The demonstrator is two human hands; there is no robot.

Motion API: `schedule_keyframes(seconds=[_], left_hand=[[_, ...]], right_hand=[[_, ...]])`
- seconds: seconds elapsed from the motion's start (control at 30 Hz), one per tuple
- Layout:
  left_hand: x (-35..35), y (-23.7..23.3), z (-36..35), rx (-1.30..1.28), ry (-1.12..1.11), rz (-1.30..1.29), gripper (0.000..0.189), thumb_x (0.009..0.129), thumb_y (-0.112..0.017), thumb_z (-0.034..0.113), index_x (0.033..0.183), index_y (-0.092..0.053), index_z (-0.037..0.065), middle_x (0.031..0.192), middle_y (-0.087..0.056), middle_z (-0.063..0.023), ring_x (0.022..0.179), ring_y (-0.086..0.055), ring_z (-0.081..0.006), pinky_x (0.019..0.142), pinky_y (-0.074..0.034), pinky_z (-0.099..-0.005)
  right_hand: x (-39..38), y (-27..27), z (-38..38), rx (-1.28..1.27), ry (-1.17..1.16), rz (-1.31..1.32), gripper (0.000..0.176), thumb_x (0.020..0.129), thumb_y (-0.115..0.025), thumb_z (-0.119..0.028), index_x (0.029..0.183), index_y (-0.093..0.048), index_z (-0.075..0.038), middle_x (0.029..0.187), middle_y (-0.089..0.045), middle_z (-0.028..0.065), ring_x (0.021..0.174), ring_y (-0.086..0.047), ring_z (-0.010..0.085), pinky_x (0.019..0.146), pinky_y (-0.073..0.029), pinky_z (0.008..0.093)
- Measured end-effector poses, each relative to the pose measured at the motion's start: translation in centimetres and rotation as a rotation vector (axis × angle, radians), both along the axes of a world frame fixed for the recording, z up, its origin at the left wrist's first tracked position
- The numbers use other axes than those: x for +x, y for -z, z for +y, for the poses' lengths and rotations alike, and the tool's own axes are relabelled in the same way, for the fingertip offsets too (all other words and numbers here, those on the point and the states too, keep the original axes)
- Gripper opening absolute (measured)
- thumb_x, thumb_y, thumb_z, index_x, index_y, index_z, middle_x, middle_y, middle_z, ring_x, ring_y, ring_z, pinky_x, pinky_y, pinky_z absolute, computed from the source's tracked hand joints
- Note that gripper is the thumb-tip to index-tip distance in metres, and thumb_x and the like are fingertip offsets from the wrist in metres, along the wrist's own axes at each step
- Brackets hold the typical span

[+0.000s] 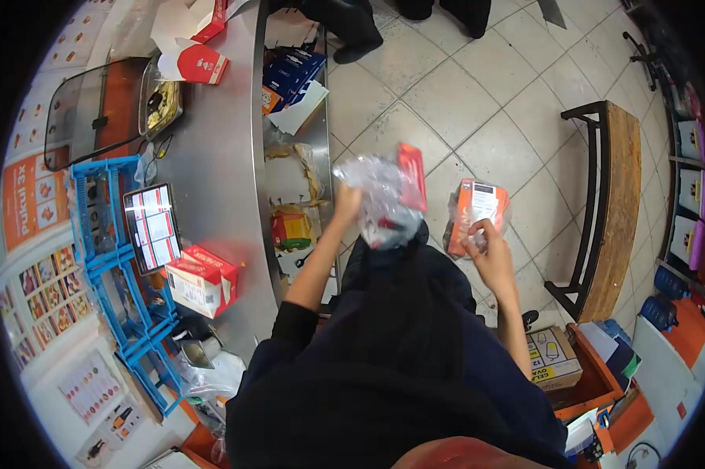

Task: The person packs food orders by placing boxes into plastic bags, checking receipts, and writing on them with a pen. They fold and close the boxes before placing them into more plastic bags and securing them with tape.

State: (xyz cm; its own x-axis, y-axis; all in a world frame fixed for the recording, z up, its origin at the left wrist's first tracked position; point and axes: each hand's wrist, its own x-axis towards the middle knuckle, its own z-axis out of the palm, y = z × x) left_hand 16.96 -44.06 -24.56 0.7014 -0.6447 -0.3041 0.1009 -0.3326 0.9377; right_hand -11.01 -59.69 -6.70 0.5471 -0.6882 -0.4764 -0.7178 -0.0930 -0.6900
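My left hand (348, 205) grips a crinkled clear plastic bag (374, 186), somewhat blurred, with red showing inside it near the bottom. Against the bag's right side is a flat red packet (412, 177). To the right, my right hand (489, 254) has its fingers closed at the lower part of an orange box (467, 211). That box has a white printed label on its face and clear plastic around it. Both packages are up in front of my body, over the tiled floor.
A steel counter (219, 133) runs along my left, bearing a red-and-white carton (204, 281), a tablet (151, 227) and a blue rack (106, 266). Shelves below hold dark blue boxes (294, 74). A wooden bench (614, 211) stands right; another person's shoes (358, 48) show ahead.
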Motion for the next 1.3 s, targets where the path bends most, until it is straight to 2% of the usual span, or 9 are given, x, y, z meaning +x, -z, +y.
schedule_keyframes(seconds=[0.17,0.4,0.63,1.03,1.1,1.2,1.23,1.27,1.3], left_hand=[[13.3,5.0,-4.1,0.146,-0.048,0.214,0.042,0.077,-0.054,0.009,0.118,-0.055,-0.003,0.11,-0.063,-0.0135,0.099,-0.06,-0.024,0.09,-0.045,-0.035],[30.0,28.0,-4.4,0.415,-0.42,-0.125,0.054,0.081,-0.058,0.022,0.13,-0.049,0.002,0.123,-0.058,-0.0156,0.107,-0.059,-0.0317,0.096,-0.045,-0.0366],[42.5,29.8,-4.7,0.834,-0.48,-0.145,0.051,0.082,-0.05,0.038,0.119,-0.055,0.002,0.113,-0.061,-0.0178,0.101,-0.061,-0.0346,0.092,-0.045,-0.0425],[39.7,29.2,-4.3,0.976,-0.525,-0.07,0.07,0.084,-0.037,0.065,0.099,-0.066,0.003,0.097,-0.066,-0.0214,0.09,-0.064,-0.0397,0.084,-0.045,-0.0525],[38.1,27.4,-5.8,0.999,-0.569,-0.1,0.075,0.084,-0.035,0.07,0.096,-0.067,0.003,0.094,-0.067,-0.022,0.088,-0.064,-0.0405,0.083,-0.045,-0.0541],[32.4,23.4,-9.2,1.119,-0.829,-0.385,0.083,0.085,-0.032,0.076,0.091,-0.07,0.003,0.09,-0.068,-0.0229,0.086,-0.065,-0.0417,0.081,-0.046,-0.0567],[29.4,25.2,-9.2,1.251,-0.917,-0.67,0.081,0.087,-0.039,0.071,0.108,-0.061,-0.004,0.095,-0.065,-0.0264,0.088,-0.063,-0.0448,0.08,-0.042,-0.0637],[26.1,28.0,-8.7,1.192,-0.977,-0.733,0.087,0.086,-0.057,0.059,0.145,-0.023,0.004,0.142,-0.026,-0.0217,0.128,-0.028,-0.0441,0.098,-0.03,-0.0597],[22.4,27.0,-9.8,1.177,-0.99,-0.806,0.081,0.089,-0.055,0.053,0.142,-0.026,-0.001,0.138,-0.033,-0.0237,0.125,-0.034,-0.0444,0.101,-0.032,-0.0535]], right_hand=[[4.7,6.3,-4.8,0.033,-0.03,0.282,0.027,0.082,-0.068,-0.029,0.098,-0.053,-0.012,0.081,-0.063,0.0144,0.082,-0.061,0.0351,0.076,-0.041,0.0444],[13.7,11.7,-16.0,-0.026,0.117,0.194,0.023,0.082,-0.068,-0.013,0.099,-0.052,-0.009,0.08,-0.056,0.0095,0.072,-0.053,0.02,0.066,-0.044,0.0338],[19.8,14.7,-22.7,-0.061,0.146,0.226,0.024,0.083,-0.065,-0.009,0.103,-0.051,-0.006,0.09,-0.055,0.007,0.075,-0.049,0.017,0.071,-0.042,0.03],[31.5,24.6,-23.0,0.215,-0.21,0.122,0.022,0.083,-0.067,-0.01,0.102,-0.057,-0.008,0.08,-0.058,0.0048,0.067,-0.05,0.0108,0.059,-0.041,0.0274],[32.9,28.7,-21.8,0.186,-0.283,0.061,0.026,0.083,-0.069,-0.013,0.104,-0.057,-0.004,0.097,-0.066,0.0158,0.089,-0.064,0.0244,0.081,-0.049,0.0336],[38.4,30.4,-19.8,-0.045,-0.557,-0.085,0.028,0.078,-0.066,-0.008,0.106,-0.059,-0.004,0.1,-0.064,0.0209,0.094,-0.061,0.0394,0.082,-0.05,0.0433],[40.6,30.7,-19.1,-0.107,-0.664,-0.094,0.027,0.077,-0.064,-0.006,0.104,-0.06,-0.005,0.096,-0.063,0.0202,0.093,-0.06,0.04,0.081,-0.048,0.046],[42.8,31.0,-18.7,-0.177,-0.775,-0.108,0.027,0.075,-0.062,-0.004,0.102,-0.061,-0.006,0.093,-0.063,0.0195,0.091,-0.059,0.0405,0.081,-0.047,0.0487],[44.4,33.1,-18.3,-0.318,-0.854,-0.258,0.015,0.076,-0.059,-0.003,0.088,-0.06,-0.01,0.083,-0.06,0.0144,0.082,-0.06,0.0345,0.073,-0.046,0.046]])
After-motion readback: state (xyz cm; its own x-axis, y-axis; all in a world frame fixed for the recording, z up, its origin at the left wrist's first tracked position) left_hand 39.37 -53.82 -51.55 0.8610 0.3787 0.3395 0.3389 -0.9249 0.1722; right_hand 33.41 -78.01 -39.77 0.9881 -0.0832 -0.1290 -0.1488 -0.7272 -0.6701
